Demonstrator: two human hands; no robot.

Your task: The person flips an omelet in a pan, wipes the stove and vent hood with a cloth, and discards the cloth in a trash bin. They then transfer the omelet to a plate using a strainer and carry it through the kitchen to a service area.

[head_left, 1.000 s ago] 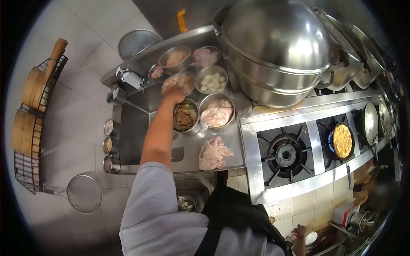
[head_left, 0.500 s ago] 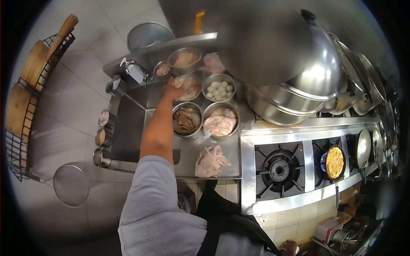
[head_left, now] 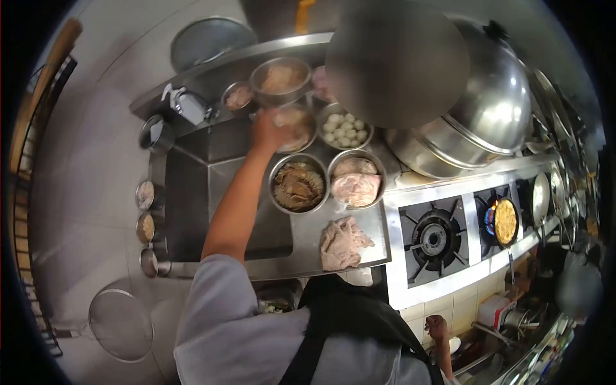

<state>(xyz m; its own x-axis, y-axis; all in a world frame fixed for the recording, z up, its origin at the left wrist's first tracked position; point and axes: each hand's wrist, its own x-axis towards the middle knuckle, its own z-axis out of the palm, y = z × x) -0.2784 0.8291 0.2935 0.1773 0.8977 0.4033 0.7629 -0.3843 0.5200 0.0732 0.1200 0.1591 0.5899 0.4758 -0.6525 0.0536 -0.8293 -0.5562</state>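
Observation:
My left hand [head_left: 267,133] reaches to the left rim of a steel bowl [head_left: 312,131] with pale contents, both smeared by motion; I cannot tell what its fingers hold. Behind it are a bowl of light orange shreds [head_left: 281,78] and a smaller bowl of pink meat [head_left: 238,97]. On the right is a bowl of white balls [head_left: 345,130]. Nearer are bowls of brown shellfish [head_left: 298,186] and bagged raw meat [head_left: 357,183]. A pale, crumpled piece of meat [head_left: 345,244] lies on the steel counter. My right hand [head_left: 437,327], low at the right, has curled fingers with nothing visible in them.
On the right, a pan [head_left: 505,221] with a yellow omelette sits over a lit burner, beside an unlit burner [head_left: 434,240]. A large domed steamer [head_left: 491,96] stands behind. Small steel cups [head_left: 146,196] line the sink's [head_left: 192,192] left edge. A strainer [head_left: 120,325] is at lower left.
The view has shifted, so the counter appears larger and the stove farther right. My left hand has moved slightly farther over the bowl's rim. My right hand shows more fully, higher in view.

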